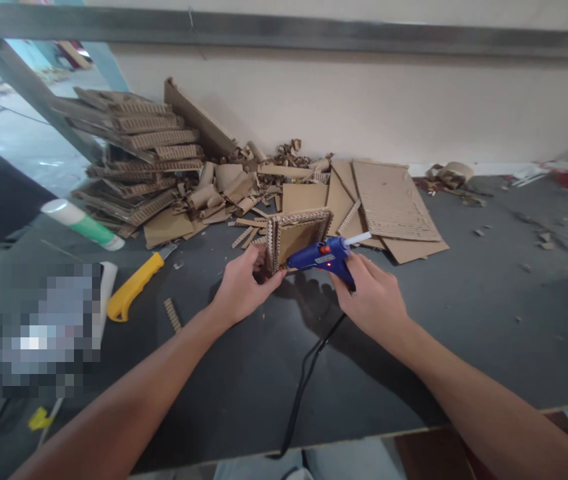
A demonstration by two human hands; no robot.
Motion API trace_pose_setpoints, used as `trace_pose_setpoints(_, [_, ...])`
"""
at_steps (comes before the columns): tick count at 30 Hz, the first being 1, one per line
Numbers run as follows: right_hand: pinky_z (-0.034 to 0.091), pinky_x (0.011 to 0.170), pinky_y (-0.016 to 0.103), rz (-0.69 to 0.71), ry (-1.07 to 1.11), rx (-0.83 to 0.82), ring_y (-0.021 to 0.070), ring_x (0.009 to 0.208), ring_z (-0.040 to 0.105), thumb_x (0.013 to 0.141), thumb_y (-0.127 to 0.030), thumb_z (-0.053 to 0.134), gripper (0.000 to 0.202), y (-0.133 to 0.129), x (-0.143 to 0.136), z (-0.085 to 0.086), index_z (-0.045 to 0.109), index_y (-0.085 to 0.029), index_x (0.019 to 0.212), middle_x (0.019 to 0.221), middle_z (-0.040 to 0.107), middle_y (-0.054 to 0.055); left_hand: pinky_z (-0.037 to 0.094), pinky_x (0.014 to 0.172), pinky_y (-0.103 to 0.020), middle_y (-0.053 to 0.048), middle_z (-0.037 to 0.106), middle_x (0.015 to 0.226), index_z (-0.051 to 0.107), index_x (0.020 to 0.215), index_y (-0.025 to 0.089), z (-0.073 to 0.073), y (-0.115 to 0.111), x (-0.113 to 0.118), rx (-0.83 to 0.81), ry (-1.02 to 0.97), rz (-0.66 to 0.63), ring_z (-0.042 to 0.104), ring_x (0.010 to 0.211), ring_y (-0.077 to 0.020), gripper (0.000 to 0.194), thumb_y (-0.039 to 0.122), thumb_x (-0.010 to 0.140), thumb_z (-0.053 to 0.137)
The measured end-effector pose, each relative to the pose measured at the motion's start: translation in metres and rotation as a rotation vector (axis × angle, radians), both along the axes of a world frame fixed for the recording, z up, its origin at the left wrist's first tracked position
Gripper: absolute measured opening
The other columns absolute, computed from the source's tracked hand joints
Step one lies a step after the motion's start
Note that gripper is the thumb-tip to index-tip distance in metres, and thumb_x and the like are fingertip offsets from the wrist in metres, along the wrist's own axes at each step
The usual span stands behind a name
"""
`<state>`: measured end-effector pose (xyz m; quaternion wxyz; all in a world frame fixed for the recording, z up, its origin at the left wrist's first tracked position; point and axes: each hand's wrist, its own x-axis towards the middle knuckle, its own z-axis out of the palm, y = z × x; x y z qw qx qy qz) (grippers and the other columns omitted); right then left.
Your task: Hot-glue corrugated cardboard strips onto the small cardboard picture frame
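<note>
My right hand [371,290] is wrapped round the handle of a blue hot glue gun [317,257], with a white glue stick [359,239] jutting from its back and a small red light glowing on its side. Its nozzle points left, at the lower inside corner of a small cardboard frame [273,243] with corrugated edges. The frame stands upright on the dark table. My left hand [247,283] pinches this frame at its lower left corner; some of the fingers are hidden behind it. A black cord [304,380] trails from the gun towards the table's front edge.
To the left lie a yellow utility knife [137,287], a green and white tube [84,225] and a blurred-out object [49,327]. Stacked cardboard pieces [149,140] rise at the back left, beside curled scraps [229,183]. Flat cardboard sheets [394,200] lie behind the gun.
</note>
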<state>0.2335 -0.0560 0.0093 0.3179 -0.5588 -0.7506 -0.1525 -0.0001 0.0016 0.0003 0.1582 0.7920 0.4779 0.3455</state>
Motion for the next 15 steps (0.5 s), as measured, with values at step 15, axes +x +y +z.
trace_pose_setpoints(15, [0.045,0.054,0.028,-0.066,0.159,-0.122,0.0212,0.065,0.067,0.09,-0.05,0.058,0.03,0.0085,-0.0018,-0.0045,0.06,-0.02,0.089,0.073,0.069,0.005,0.056,0.063,-0.026,-0.001,0.074,0.082,0.057,0.104,0.02,0.0028,0.0003,-0.0001,-0.002,-0.018,-0.006,0.072,0.073,-0.0183,0.033,0.033,0.078,0.074])
